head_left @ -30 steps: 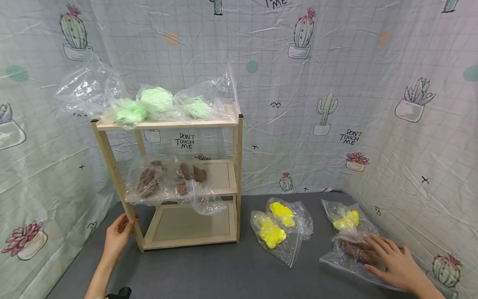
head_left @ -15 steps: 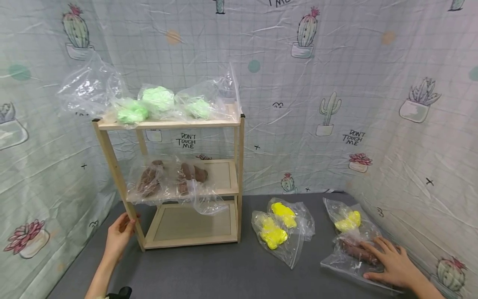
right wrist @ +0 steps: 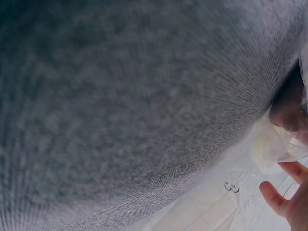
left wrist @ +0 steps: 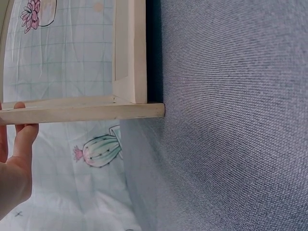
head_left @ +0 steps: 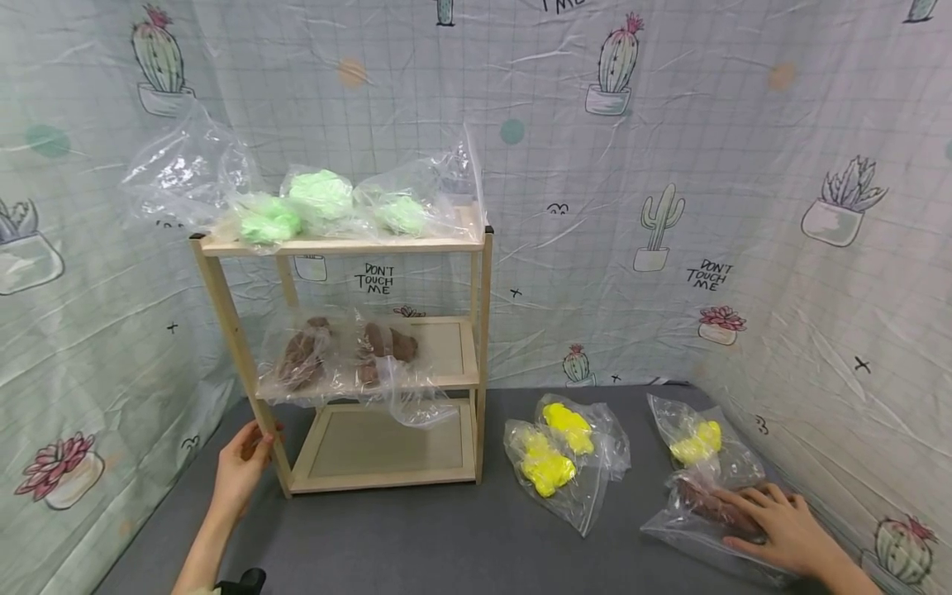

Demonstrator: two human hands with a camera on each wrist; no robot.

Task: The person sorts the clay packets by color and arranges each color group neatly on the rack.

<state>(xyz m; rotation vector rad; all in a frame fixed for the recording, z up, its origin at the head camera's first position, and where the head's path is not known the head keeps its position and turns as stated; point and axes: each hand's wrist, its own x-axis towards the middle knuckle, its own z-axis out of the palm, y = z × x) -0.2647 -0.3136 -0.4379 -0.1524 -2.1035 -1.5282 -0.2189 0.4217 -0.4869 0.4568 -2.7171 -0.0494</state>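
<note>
My left hand (head_left: 240,473) holds the left front post of a small three-tier wooden shelf (head_left: 236,347), low down, thumb in front and fingers behind. The left wrist view shows the same post (left wrist: 82,113) between thumb and fingers. On the right, my right hand (head_left: 790,529) rests over a clear plastic bag (head_left: 680,533) with a brown lump (head_left: 702,500) inside. Its fingers reach across the lump while the thumb lies spread at the near side. In the right wrist view the brown lump (right wrist: 288,113) appears just beyond the fingertips.
Bagged pale green lumps (head_left: 320,194) sit on the top tier, bagged brown lumps (head_left: 305,355) on the middle one. Two bags of yellow lumps (head_left: 546,471) lie right of the shelf on the grey table (head_left: 416,545). Another yellow lump (head_left: 699,442) lies behind my right hand. Patterned curtains (head_left: 840,314) enclose the area.
My right fingers have drawn closer together over the bagged brown lump. The left hand keeps its hold on the post. The head view has shifted slightly.
</note>
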